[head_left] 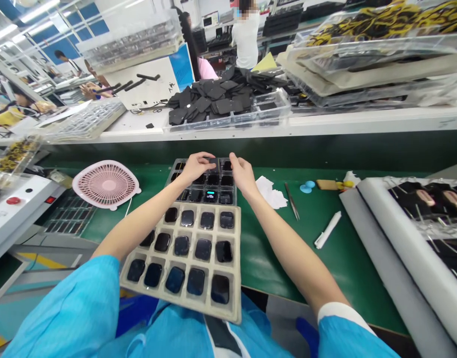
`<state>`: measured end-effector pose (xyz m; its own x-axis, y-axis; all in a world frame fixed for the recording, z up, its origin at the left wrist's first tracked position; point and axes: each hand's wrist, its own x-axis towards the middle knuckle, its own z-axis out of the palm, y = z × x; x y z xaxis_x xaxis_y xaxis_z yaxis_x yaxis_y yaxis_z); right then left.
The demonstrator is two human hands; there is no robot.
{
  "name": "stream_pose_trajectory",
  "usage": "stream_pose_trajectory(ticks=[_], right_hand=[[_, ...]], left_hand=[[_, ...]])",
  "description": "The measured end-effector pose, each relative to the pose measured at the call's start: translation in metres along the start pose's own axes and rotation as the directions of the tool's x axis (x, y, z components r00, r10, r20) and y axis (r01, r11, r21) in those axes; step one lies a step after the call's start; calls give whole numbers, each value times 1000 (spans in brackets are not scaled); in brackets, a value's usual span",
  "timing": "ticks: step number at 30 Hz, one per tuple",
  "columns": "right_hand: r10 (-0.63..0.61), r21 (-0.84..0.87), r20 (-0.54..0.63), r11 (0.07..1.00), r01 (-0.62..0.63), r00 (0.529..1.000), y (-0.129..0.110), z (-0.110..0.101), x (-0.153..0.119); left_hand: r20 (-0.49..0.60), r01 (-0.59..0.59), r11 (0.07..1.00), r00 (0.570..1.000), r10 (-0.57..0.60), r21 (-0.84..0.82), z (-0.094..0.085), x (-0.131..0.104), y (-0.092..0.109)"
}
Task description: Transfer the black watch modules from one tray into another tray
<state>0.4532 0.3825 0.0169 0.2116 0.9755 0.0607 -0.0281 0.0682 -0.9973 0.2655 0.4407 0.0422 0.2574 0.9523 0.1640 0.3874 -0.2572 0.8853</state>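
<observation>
My left hand (pixel 197 166) reaches over the clear plastic tray (pixel 235 196), thumb and fingers closed on a thin dark square piece (pixel 214 163). At the tray's right edge is my right hand (pixel 243 175), its fingers curled and partly hidden; what they hold, if anything, does not show. Dark square watch-like units sit in the clear tray, and one lit watch screen (pixel 211 194) glows green and white. Nearer me, a beige moulded tray (pixel 191 300) holds rows of dark, rounded-square watch units (pixel 175 279) and overhangs the table's front edge.
Tweezers (pixel 292 201), white paper (pixel 271 193) and a white pen (pixel 327 229) lie right on the green table (pixel 276 266). A pink fan (pixel 106 184) stands left. Black square pieces (pixel 213 97) are heaped on the shelf (pixel 138 133). A padded rack (pixel 411 253) borders the right.
</observation>
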Motion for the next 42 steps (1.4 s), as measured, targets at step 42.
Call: stream_pose_trajectory(ticks=[42], right_hand=[[174, 449, 28, 878, -168, 984, -14, 0, -3]], left_hand=[[-17, 73, 615, 995, -96, 786, -70, 50, -97]])
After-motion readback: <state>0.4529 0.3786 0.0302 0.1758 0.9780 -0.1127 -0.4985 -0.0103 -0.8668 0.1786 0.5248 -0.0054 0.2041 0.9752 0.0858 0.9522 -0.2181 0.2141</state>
